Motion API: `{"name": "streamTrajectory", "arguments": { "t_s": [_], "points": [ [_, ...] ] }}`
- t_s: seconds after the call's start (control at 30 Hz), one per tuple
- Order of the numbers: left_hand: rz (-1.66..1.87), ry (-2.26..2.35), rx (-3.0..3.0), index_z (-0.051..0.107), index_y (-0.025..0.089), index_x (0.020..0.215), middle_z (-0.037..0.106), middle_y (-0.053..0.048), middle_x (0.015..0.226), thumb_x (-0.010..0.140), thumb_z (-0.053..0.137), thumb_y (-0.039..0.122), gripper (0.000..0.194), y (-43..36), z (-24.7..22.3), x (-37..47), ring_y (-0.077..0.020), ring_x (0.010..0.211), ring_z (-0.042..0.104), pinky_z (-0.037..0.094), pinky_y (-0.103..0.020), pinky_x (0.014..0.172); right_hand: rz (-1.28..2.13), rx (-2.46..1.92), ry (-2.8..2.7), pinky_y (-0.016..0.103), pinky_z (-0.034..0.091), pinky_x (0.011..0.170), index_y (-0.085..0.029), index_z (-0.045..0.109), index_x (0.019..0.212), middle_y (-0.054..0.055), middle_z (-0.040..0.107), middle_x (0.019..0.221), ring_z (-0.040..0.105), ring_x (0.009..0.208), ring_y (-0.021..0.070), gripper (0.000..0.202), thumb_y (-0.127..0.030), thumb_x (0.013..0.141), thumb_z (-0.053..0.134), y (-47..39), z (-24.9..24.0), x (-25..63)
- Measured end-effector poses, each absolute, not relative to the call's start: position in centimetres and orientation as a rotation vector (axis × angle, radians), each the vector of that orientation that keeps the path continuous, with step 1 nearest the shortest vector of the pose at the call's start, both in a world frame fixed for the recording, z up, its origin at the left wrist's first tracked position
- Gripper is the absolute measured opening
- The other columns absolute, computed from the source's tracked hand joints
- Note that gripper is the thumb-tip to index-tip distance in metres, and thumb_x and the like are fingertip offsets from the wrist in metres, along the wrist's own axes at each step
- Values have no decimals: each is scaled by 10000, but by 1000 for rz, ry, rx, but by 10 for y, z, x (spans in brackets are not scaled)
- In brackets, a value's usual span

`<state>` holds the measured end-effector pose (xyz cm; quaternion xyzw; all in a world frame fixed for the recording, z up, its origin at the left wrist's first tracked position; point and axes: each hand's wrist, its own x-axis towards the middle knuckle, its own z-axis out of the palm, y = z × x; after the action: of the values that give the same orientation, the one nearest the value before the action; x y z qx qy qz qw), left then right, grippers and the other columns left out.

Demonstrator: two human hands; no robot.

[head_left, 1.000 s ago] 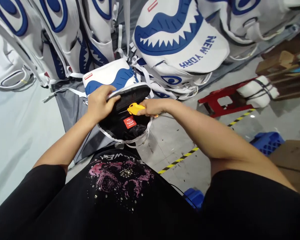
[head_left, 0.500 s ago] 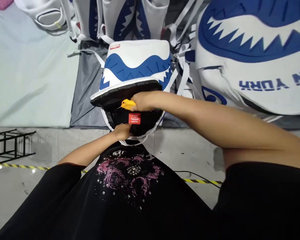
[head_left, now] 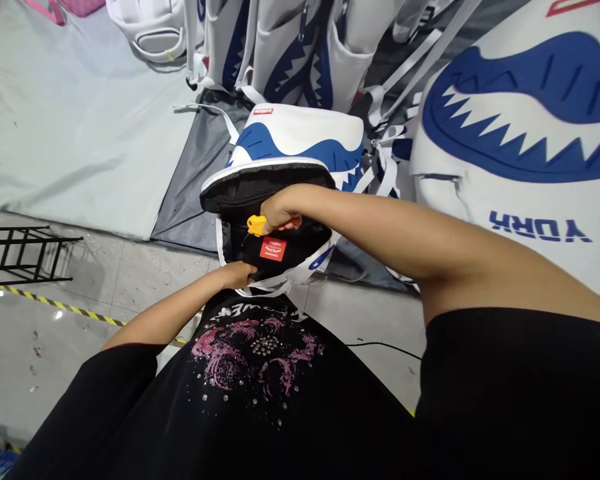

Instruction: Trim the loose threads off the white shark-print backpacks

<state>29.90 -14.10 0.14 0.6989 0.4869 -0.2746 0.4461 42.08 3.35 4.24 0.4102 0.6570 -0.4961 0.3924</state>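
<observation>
A white and blue backpack [head_left: 307,130] with a shark-mouth print lies unzipped in front of me, its black lining showing. Inside the opening, a red label [head_left: 273,249] sits on the lining. My right hand [head_left: 280,212] is closed round a yellow-orange tagging gun [head_left: 255,225], whose thin needle points down and left above the lining, just left of the label. At the near edge of the opening, my left hand [head_left: 239,274] grips the backpack's rim, fingers partly hidden inside it.
Several similar backpacks [head_left: 285,53] stand behind. A large one [head_left: 520,133] with lettering lies at right. Pale sheeting [head_left: 75,133] and a grey sheet [head_left: 190,173] cover the surface. A black metal rack [head_left: 27,257] stands on the floor at left, near yellow-black tape [head_left: 65,307].
The view has shifted, so the backpack appears further right and turned. My right hand has tilted the tagging gun's needle more downward. My left hand stays on the rim.
</observation>
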Motion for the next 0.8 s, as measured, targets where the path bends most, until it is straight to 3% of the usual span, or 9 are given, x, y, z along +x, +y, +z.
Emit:
{"name": "streamTrajectory", "arguments": {
  "t_s": [0.1,0.2,0.33,0.43,0.53,0.6,0.8],
  "points": [
    [-679,1196,1723,695,240,1175,710,-93,1178,927,527,255,300,-145,4,302,-222,1117,652,486,-282,916,-1336,1181,1604,281,415,513,-149,585,596,-18,491,523,506,498,115,365,-335,651,895,46,37,441],
    [-680,1232,1712,709,211,1150,689,-130,1220,913,536,243,295,-146,6,309,-249,1162,629,466,-320,961,-1375,1549,1543,307,417,542,-151,566,570,-13,498,526,551,524,137,388,-373,727,842,53,31,465],
    [-664,1293,1621,743,268,1049,738,-68,1084,853,636,422,271,-130,-4,317,-240,1054,665,491,-284,849,-1313,1780,1730,302,397,513,-164,528,543,-6,475,509,556,516,146,485,-512,780,768,51,30,506],
    [-615,1334,1533,757,266,925,753,-22,968,855,625,461,246,-120,-20,321,-179,884,690,479,-223,720,-1371,1466,1816,275,394,465,-174,552,581,-18,470,506,520,467,120,477,-557,726,797,43,48,534],
    [-584,1422,1468,744,206,914,752,-46,923,897,576,411,265,-121,-33,323,-148,760,683,454,-212,625,-1437,1153,1686,233,401,477,-154,632,695,-30,504,547,511,465,75,389,-481,709,841,36,78,542],
    [-567,1474,1470,736,199,908,750,-56,924,887,592,382,235,-125,-35,324,-156,772,685,450,-219,626,-1385,1200,1605,226,391,500,-128,655,754,-34,509,559,504,464,55,319,-398,759,826,32,95,537],
    [-416,1568,1659,717,236,929,740,-66,1018,925,524,348,222,-142,-6,329,-219,966,679,459,-281,742,-1062,1440,1885,264,335,474,-177,582,622,-23,472,481,484,444,123,308,-209,669,885,21,114,531]
  ]
}}
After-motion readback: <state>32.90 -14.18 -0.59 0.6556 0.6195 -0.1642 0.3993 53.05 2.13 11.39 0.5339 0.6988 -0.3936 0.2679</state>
